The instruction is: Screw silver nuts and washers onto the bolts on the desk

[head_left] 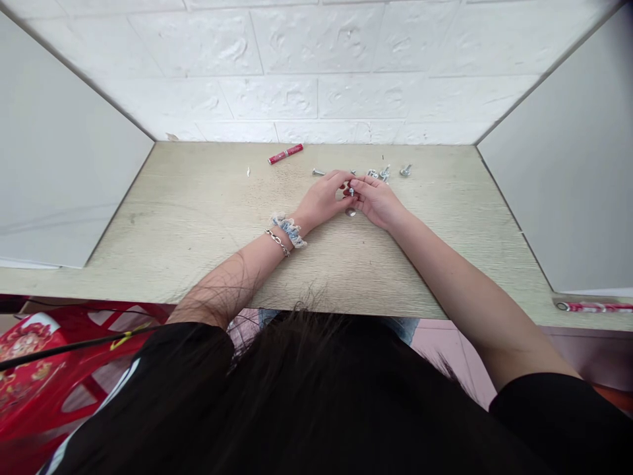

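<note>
Pale wood-grain bench (198,218): left hand (324,198) and right hand (378,201) meet mid-bench toward the far edge, fingertips pinched together on one small silver metal bolt (351,191). Flat silver washer (351,212) just beneath. Loose silver bolts (390,171) beyond; red cylindrical tube (285,154) at far edge.

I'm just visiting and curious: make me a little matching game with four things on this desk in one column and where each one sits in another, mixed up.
Things:
1. red tube
2. small bolt
3. bracelet
4. loose bolts

Places:
A. on the left wrist
B. pinched between the fingertips of both hands
C. lying near the back wall, left of the hands
D. scattered just behind the right hand

Pairs: 1-C, 2-B, 3-A, 4-D
</note>
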`<act>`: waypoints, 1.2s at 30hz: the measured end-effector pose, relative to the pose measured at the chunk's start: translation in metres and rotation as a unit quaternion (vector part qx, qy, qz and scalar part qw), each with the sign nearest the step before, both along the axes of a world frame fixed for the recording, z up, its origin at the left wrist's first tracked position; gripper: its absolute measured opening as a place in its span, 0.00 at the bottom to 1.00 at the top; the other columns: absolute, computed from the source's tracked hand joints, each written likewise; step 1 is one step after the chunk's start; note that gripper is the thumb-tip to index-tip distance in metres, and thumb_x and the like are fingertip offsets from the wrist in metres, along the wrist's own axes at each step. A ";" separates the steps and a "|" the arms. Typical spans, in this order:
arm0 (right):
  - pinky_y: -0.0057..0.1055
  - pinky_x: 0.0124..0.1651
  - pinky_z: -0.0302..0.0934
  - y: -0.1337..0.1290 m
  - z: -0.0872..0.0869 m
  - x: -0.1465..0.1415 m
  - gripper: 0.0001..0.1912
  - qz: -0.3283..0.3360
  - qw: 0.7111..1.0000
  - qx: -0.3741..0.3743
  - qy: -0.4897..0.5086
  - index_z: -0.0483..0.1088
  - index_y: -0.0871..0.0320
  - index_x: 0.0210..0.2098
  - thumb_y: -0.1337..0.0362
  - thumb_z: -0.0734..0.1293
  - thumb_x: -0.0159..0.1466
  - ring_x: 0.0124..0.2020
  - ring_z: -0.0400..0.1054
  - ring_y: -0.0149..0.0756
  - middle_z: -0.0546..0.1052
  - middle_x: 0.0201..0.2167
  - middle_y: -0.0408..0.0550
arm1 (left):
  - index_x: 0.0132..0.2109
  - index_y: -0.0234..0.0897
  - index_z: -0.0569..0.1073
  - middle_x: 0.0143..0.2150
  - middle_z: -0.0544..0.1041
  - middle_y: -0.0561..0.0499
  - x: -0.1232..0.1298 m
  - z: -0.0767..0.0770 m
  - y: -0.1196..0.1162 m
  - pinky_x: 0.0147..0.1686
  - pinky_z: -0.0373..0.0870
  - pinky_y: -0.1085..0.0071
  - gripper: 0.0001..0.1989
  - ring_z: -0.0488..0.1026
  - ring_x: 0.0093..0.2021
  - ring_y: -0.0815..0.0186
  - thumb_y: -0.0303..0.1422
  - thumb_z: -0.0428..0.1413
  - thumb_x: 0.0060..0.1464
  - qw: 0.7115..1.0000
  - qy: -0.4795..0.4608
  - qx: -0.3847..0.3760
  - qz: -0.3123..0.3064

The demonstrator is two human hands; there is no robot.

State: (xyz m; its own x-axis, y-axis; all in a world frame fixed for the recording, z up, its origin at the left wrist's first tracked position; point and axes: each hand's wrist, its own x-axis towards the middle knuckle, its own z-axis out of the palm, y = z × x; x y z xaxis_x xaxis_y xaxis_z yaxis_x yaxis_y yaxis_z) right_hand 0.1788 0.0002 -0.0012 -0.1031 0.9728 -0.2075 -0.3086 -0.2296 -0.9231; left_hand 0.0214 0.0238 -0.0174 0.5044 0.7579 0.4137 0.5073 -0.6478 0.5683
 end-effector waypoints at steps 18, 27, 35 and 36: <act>0.23 0.29 0.65 -0.002 0.007 -0.003 0.09 -0.007 1.000 -0.016 0.010 0.68 0.58 0.30 0.71 0.68 0.68 0.28 0.69 0.26 0.75 0.26 0.42 | 0.52 0.36 0.75 0.51 0.80 0.47 -0.001 -0.008 0.006 0.53 0.74 0.67 0.14 0.77 0.51 0.64 0.23 0.62 0.59 0.999 -0.019 0.035 -0.009; 0.27 0.32 0.67 0.000 0.002 -0.002 0.08 0.008 1.000 -0.003 -0.016 0.68 0.58 0.34 0.63 0.69 0.69 0.28 0.69 0.28 0.75 0.28 0.43 | 0.52 0.37 0.74 0.51 0.80 0.48 -0.001 -0.009 0.008 0.53 0.74 0.66 0.15 0.77 0.50 0.64 0.23 0.62 0.59 0.999 -0.021 0.048 0.010; 0.26 0.30 0.66 0.003 -0.009 0.003 0.24 0.058 0.997 0.054 -0.024 0.68 0.57 0.34 0.54 0.83 0.52 0.28 0.68 0.25 0.70 0.28 0.36 | 0.52 0.37 0.73 0.52 0.80 0.48 0.000 -0.010 0.008 0.51 0.74 0.68 0.14 0.78 0.48 0.66 0.24 0.60 0.60 0.998 -0.032 0.034 0.044; 0.26 0.30 0.66 0.003 -0.009 0.004 0.26 0.061 0.996 0.058 -0.023 0.68 0.57 0.34 0.53 0.84 0.50 0.28 0.68 0.24 0.70 0.28 0.36 | 0.52 0.37 0.73 0.52 0.80 0.48 0.000 -0.010 0.008 0.51 0.74 0.67 0.15 0.78 0.48 0.66 0.23 0.60 0.59 0.998 -0.032 0.033 0.043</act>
